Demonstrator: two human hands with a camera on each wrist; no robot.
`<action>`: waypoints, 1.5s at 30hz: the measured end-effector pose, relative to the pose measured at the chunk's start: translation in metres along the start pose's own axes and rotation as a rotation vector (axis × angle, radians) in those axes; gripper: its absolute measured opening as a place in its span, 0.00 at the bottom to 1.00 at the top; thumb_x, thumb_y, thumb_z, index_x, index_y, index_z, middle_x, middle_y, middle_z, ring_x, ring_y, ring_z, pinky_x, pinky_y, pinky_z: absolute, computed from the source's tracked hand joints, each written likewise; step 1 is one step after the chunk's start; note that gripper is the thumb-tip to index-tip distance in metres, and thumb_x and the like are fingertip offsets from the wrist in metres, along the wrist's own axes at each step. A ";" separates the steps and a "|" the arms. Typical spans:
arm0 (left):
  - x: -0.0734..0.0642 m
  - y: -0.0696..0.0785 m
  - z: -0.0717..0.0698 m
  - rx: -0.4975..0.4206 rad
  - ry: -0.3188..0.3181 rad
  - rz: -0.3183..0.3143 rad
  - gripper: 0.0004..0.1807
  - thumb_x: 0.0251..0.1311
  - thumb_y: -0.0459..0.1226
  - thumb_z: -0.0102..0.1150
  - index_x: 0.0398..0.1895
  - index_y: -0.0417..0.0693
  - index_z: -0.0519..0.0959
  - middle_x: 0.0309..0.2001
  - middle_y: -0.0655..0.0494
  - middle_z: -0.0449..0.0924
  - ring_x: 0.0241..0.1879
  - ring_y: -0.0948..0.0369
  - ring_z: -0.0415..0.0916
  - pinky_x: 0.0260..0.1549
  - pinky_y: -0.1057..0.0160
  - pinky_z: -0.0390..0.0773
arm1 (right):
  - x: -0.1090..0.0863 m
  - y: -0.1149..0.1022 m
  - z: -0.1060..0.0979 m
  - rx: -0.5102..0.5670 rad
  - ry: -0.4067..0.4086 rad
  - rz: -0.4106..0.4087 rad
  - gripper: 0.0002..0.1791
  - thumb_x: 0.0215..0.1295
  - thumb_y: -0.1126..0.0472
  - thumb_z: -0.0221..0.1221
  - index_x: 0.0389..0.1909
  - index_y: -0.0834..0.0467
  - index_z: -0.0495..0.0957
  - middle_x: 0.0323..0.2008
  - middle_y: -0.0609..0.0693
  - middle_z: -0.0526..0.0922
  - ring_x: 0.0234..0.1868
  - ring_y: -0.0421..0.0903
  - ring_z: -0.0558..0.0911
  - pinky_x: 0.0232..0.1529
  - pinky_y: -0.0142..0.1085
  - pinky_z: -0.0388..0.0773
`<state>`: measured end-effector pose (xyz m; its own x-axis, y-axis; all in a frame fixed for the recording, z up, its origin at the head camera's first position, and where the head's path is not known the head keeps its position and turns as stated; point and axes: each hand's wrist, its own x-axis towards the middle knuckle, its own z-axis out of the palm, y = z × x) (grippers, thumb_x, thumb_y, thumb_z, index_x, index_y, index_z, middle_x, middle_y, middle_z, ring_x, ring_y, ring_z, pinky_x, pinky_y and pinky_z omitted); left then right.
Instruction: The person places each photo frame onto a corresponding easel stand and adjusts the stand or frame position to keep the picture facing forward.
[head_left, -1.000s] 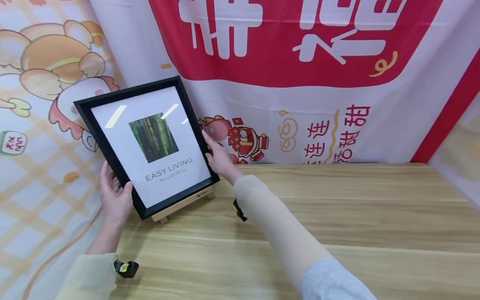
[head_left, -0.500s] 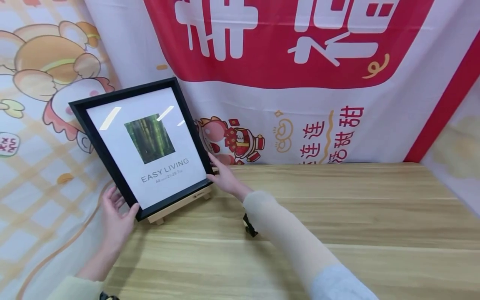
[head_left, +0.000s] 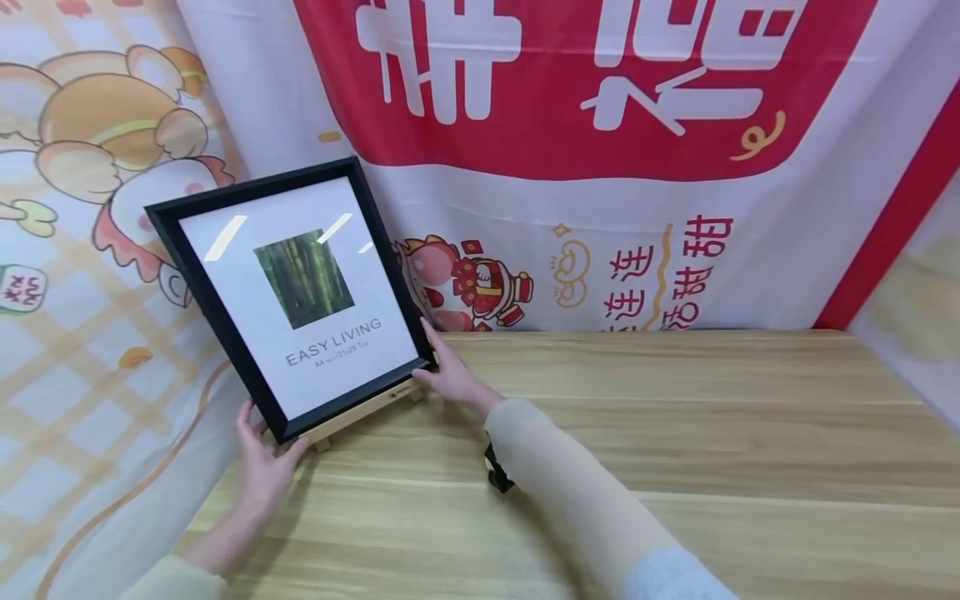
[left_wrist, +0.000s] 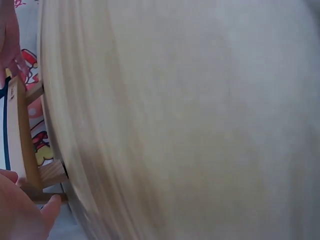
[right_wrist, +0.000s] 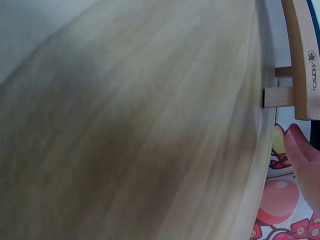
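A black picture frame (head_left: 296, 296) with a white insert, a bamboo picture and the words "EASY LIVING" leans back on a small wooden easel (head_left: 360, 416). Only the easel's front ledge and feet show. My left hand (head_left: 264, 468) is at the lower left corner, with the thumb by the ledge and the fingers reaching behind. In the left wrist view a fingertip touches a rear part of the easel. My right hand (head_left: 452, 373) lies along the lower right side, its fingers extended beside the frame's edge. In the right wrist view its fingertips are just past the ledge's end.
The easel stands on a wood-grain table (head_left: 637, 433), near its back left corner. Behind it hangs a white and red cloth (head_left: 585, 125) with large characters. A cartoon-printed cloth (head_left: 97, 350) borders the left side. Black devices are strapped at the wrists.
My left hand has moved down the frame's left side to the lower corner and ledge. The right hand has slid down the right edge. Frame and easel have stayed about where they were.
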<state>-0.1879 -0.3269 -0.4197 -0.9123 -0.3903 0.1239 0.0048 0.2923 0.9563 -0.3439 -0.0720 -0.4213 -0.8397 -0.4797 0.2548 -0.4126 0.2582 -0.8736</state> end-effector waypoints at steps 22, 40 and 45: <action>-0.013 0.004 0.020 0.007 -0.043 -0.067 0.60 0.62 0.19 0.51 0.73 0.74 0.21 0.73 0.35 0.44 0.45 0.58 0.73 0.37 0.61 0.84 | -0.012 0.007 -0.009 0.059 -0.006 -0.012 0.57 0.58 0.82 0.57 0.78 0.44 0.38 0.76 0.51 0.49 0.63 0.45 0.65 0.48 0.34 0.77; -0.023 0.016 0.072 -0.046 -0.129 -0.040 0.59 0.63 0.20 0.49 0.72 0.78 0.22 0.72 0.32 0.46 0.54 0.41 0.68 0.33 0.59 0.84 | -0.052 0.018 -0.059 0.120 0.068 0.022 0.59 0.56 0.85 0.56 0.78 0.44 0.38 0.73 0.59 0.51 0.63 0.55 0.66 0.51 0.40 0.78; -0.025 0.019 0.091 -0.049 -0.148 -0.020 0.59 0.62 0.19 0.50 0.73 0.78 0.25 0.71 0.33 0.49 0.51 0.42 0.70 0.31 0.58 0.84 | -0.068 0.020 -0.076 0.118 0.096 0.008 0.57 0.56 0.85 0.55 0.78 0.48 0.38 0.72 0.63 0.53 0.62 0.57 0.66 0.50 0.42 0.78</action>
<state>-0.2025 -0.2324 -0.4286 -0.9629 -0.2614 0.0676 0.0025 0.2417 0.9703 -0.3221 0.0300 -0.4246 -0.8749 -0.3941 0.2815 -0.3663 0.1580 -0.9170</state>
